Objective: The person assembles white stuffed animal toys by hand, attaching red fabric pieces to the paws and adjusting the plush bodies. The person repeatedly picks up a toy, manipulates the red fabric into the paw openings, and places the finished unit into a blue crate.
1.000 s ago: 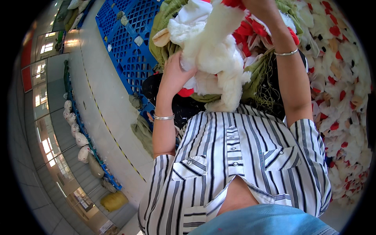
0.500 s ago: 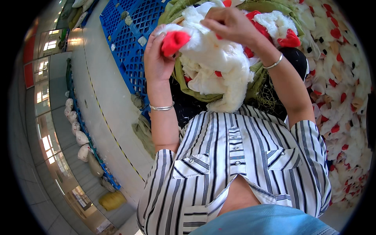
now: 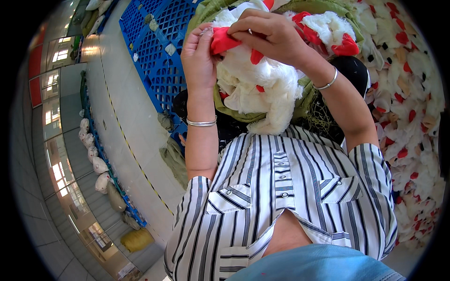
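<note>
Both my hands grip a small red fabric piece [image 3: 222, 41] that belongs to a white plush skin. My left hand [image 3: 199, 58] pinches its left end, with the fingertips curled round it. From the right, my right hand [image 3: 272, 35] pinches the other side between thumb and fingers. Beneath them lies a heap of white plush skins [image 3: 262, 84] with red parts, one long furry limb hanging toward my lap. The heap rests in an open green woven sack [image 3: 241, 114]. Another white and red plush piece [image 3: 328, 30] lies beyond my right wrist.
A blue plastic pallet [image 3: 154, 56] lies on the floor at the left. A large pile of white and red plush pieces [image 3: 403, 107] fills the right side. Along the far left wall stand several stuffed sacks [image 3: 99, 165], with a yellow sack [image 3: 137, 240] nearer me.
My right hand has come down and left onto the red piece and now pinches it. My left hand has shifted slightly right, and the red piece is stretched between both hands.
</note>
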Motion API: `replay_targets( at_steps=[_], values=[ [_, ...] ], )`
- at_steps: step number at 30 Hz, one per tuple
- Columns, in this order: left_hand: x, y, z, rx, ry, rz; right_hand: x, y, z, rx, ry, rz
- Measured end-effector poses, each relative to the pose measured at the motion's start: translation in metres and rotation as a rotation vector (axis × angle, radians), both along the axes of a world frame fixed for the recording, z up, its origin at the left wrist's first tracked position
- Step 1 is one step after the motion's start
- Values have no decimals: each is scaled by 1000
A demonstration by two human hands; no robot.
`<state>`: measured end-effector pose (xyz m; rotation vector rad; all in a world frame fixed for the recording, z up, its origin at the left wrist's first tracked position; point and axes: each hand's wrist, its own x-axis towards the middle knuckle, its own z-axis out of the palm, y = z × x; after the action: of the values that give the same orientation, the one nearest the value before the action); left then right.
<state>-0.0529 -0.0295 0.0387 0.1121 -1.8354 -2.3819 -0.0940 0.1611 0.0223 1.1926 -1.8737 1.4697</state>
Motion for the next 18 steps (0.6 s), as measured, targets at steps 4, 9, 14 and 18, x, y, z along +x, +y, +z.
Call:
replay_targets(
  at_steps=[4,9,14,18],
  values=[
    [0,5,0,31,-16,3,2,-1,-3,114,-110,-28],
    [4,9,-2,-65,-29,0,4,-1,-1,186,-151,-103],
    [8,10,-4,-94,-34,29,-9,8,-5,313,-192,-280],
    [9,-15,-19,28,10,35,-18,22,17,-35,-415,-387]
  ],
)
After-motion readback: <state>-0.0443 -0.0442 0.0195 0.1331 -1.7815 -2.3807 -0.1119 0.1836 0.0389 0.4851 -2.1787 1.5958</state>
